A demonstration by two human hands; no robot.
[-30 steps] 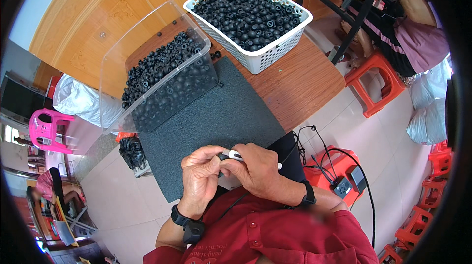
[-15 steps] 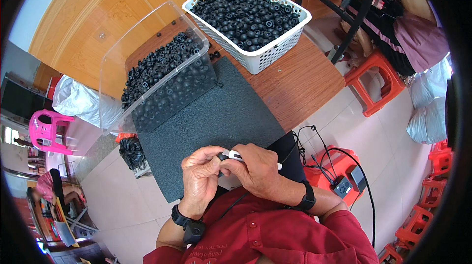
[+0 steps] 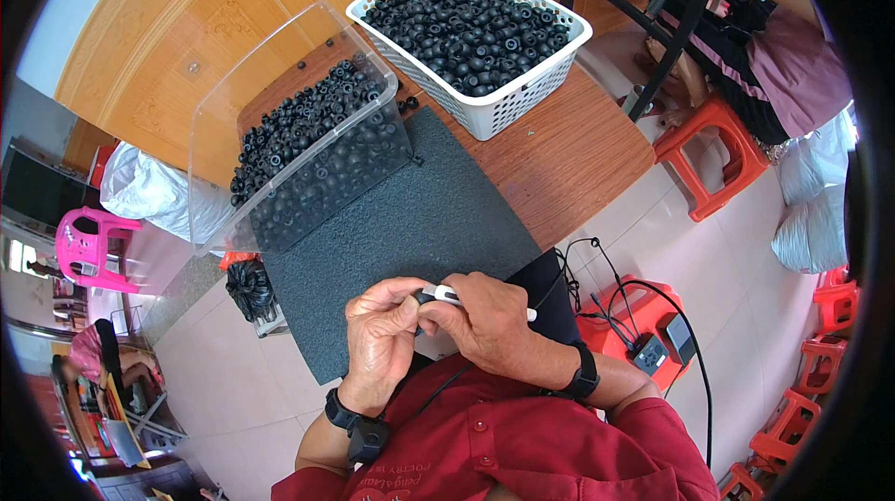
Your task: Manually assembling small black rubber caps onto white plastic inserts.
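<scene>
My left hand [image 3: 380, 329] is closed, thumb and fingers pinching a small black rounded piece [image 3: 423, 297]. My right hand [image 3: 496, 322] wraps round a slim white-handled tool [image 3: 447, 294], whose rear end sticks out past the hand's right side. The tool's front end meets the black piece between both hands; its tip is hidden by fingers. Both hands are together above the near edge of a dark textured mat [image 3: 373, 221]. Beyond them, a clear plastic bin [image 3: 308, 189] lies tilted with many black hollow pieces [image 3: 303, 123] inside.
A white perforated basket [image 3: 527, 91] heaped with similar pieces stands on the brown wooden table [image 3: 578, 165]. Cables and adapters lie on a red stool [image 3: 606, 324] at right. Another person [image 3: 792, 63] sits at upper right near an orange-red stool [image 3: 713, 156]; a pink chair [image 3: 89, 249] stands left.
</scene>
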